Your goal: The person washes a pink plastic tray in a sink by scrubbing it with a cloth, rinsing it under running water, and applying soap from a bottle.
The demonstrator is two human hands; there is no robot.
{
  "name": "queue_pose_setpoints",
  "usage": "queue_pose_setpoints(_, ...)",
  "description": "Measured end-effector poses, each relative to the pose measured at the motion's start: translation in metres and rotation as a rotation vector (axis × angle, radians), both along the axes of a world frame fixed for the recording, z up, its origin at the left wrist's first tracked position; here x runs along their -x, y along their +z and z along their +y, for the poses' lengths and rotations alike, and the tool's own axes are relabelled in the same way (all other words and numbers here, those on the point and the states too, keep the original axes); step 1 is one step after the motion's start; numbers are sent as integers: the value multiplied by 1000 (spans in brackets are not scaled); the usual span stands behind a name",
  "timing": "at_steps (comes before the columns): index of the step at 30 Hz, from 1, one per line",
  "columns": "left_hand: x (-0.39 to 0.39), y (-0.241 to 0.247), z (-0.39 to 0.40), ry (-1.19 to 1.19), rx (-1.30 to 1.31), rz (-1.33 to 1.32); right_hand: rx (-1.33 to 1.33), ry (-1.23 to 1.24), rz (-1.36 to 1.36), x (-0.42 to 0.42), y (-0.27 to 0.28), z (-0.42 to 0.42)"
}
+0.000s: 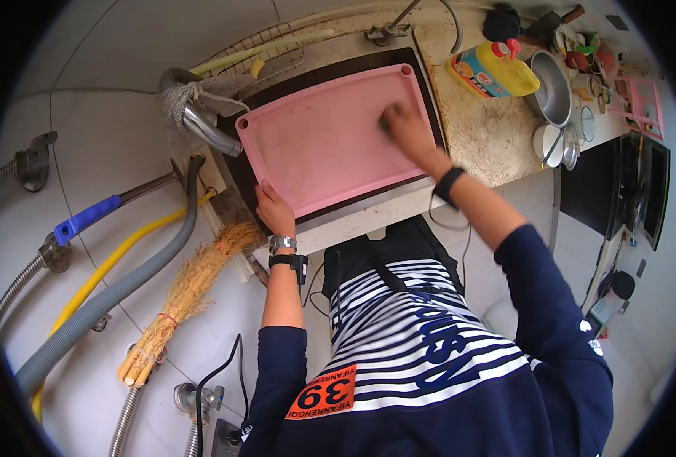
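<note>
A pink rectangular plastic board (326,137) with a raised rim and corner holes lies over the dark sink basin (223,171). My left hand (275,210) grips its near left edge. Over the board's right part is my right hand (409,134), blurred by motion. In its fingers is a small dark green scouring pad (384,123), mostly hidden by the hand. The board's surface shows faint stains. A curved metal faucet spout (209,128), with a grey mesh cloth (180,111) draped over it, reaches toward the board's left edge.
On the worn counter (475,143) at right stand a yellow detergent jug (495,71), a steel basin (549,85) and a white bowl (546,144). A wire rack (283,60) is behind the sink. At left are a straw brush (183,303), a grey hose (121,285) and a blue-handled tool (89,217).
</note>
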State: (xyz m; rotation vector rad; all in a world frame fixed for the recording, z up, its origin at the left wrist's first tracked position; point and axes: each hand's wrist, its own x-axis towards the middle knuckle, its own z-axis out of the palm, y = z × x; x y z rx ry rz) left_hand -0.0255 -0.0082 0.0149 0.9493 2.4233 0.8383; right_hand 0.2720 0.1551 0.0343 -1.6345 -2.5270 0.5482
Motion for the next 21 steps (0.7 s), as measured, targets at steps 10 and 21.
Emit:
queue_pose_setpoints(10,-2,0,3,-5,-56,-69,-142,-208,110,37,-8,42)
queue_pose_setpoints(21,-1,1,0,-49,-103,-44,-43,197,347,194,-31,2)
